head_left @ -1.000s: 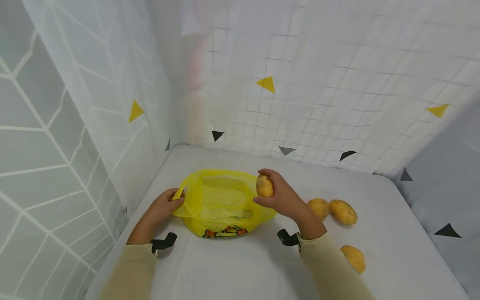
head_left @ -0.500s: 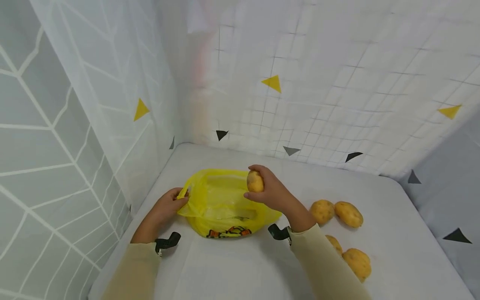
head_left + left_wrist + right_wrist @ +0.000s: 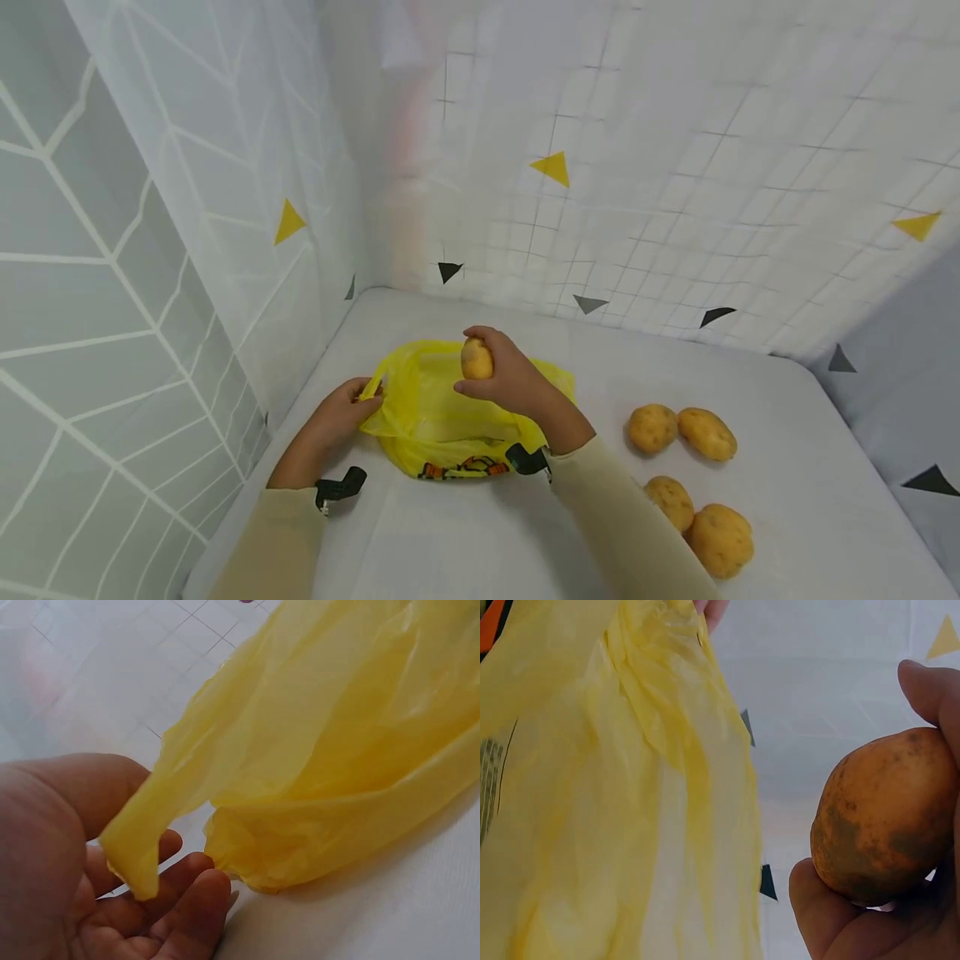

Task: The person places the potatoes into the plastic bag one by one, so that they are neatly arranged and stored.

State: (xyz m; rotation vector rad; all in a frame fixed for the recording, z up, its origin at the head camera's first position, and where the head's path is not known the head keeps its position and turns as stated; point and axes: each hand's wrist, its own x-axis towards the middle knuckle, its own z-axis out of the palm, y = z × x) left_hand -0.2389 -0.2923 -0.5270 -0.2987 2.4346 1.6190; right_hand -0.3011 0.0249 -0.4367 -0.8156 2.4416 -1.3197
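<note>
A yellow plastic bag (image 3: 431, 408) lies on the white table with its mouth spread open. At its left side my left hand (image 3: 333, 421) grips the bag's handle. In the left wrist view, the thin handle of the bag (image 3: 225, 765) passes between thumb and fingers. My right hand (image 3: 517, 383) holds a potato (image 3: 477, 359) over the bag's opening. Close up, this potato (image 3: 885, 814) shows brown patches and sits between the thumb and curled fingers, beside the bag's wall (image 3: 622, 787).
To the right on the table (image 3: 810, 492) lie several more potatoes, such as one (image 3: 707, 433) in the back pair and one (image 3: 720, 540) near the right sleeve. A white patterned curtain (image 3: 645, 167) encloses the back and sides.
My right hand has carried the potato leftward, from the bag's right edge to above its opening. The left hand keeps its grip on the handle. More potatoes show beside the right forearm.
</note>
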